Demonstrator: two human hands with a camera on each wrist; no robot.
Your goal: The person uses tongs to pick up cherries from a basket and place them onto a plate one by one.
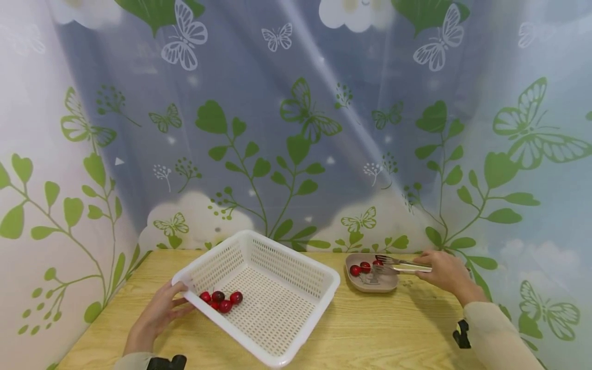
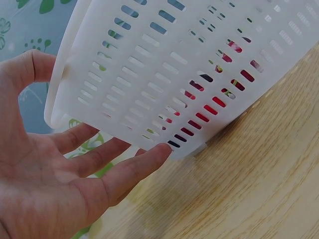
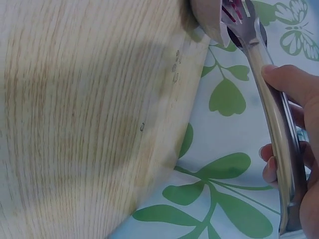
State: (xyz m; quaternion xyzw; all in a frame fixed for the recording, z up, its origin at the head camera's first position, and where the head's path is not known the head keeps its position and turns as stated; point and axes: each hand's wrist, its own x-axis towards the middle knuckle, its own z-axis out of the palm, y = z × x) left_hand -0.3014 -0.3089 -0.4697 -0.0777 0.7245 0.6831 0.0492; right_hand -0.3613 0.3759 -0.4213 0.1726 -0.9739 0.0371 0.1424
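Note:
At the left corner of a white perforated plastic basket, my left hand holds the rim. In the left wrist view the thumb is at the rim, with the other fingers below against the outer wall. Several red cherries lie together inside, near that corner. My right hand grips metal serving tongs by the handles. The fork-shaped tong ends reach over a small beige dish at one of its cherries; whether they pinch it is hard to tell.
The wood-grain table carries the basket and the dish. Behind it hangs a curtain printed with leaves and butterflies, close to the table's back edge. A few small drops show on the wood near the dish.

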